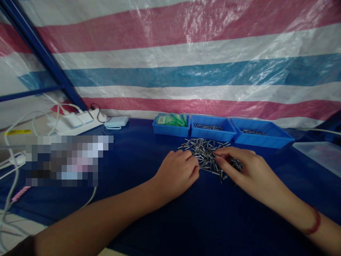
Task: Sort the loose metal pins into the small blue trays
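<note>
A loose pile of thin silvery pop rivets [206, 153] lies on the dark blue tabletop [213, 220]. At the pile's left edge, my left hand [177, 172] rests with its fingers curled in; whatever it may hold is hidden behind the knuckles. My right hand [246, 170] reaches over the right side of the pile. Its thumb and index finger come together in a pinch among the rivets, seemingly on one of them. Behind the pile stand a middle blue bin [213, 133] and a right blue bin [266, 140], both with rivets inside.
The left blue bin [170, 131] holds green plastic packets [174, 120]. A light blue case [116, 122] sits near a white power strip [77, 121] with cables. At far right is a clear plastic container [319, 154]. Striped sheeting [186, 76] hangs behind the table.
</note>
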`<state>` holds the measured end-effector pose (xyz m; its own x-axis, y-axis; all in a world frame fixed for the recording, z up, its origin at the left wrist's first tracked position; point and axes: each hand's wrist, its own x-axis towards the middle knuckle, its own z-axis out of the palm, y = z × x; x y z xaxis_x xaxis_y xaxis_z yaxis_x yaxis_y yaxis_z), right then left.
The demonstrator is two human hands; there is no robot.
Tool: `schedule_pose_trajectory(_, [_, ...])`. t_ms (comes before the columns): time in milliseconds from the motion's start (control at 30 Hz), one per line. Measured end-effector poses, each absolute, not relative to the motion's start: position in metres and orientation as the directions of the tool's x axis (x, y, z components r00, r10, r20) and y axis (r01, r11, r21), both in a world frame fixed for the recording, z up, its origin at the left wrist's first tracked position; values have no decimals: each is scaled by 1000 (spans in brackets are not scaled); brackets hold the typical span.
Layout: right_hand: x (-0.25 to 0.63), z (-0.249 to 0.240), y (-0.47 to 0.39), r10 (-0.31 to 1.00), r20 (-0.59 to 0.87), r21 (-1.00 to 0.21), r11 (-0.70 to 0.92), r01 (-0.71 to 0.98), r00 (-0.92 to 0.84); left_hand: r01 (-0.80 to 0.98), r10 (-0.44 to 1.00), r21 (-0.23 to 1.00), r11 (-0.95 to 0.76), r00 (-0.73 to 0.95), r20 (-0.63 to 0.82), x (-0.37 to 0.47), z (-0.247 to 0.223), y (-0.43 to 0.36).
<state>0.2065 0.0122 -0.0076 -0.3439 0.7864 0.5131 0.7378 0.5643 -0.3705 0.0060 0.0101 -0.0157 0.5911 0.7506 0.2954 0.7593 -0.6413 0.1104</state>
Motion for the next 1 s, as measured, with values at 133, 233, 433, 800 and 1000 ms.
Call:
schedule_pose_trajectory(133, [207, -9, 12, 799, 488, -408, 564, 717, -351, 763, 762, 170, -624, 545, 349, 4, -13, 11])
schedule_pose_trajectory(233, [206, -10, 10, 796, 461, -436, 588, 681, -392, 734, 759, 251, -631, 517, 396, 3, -11, 12])
schedule_pose_trajectory(433, [202, -7, 6, 759, 437, -458, 650, 606, -483, 636, 752, 413, -652, 472, 460, 3, -7, 10])
schedule_pose_trajectory(800, [196, -6, -2, 811, 385, -594, 584, 554, -441, 492, 760, 579, -650, 427, 490, 5, -10, 9])
schedule_pose_trajectory(1000, [195, -6, -4, 823, 373, -616, 564, 549, -427, 461, 775, 624, -631, 414, 478, 7, -9, 7])
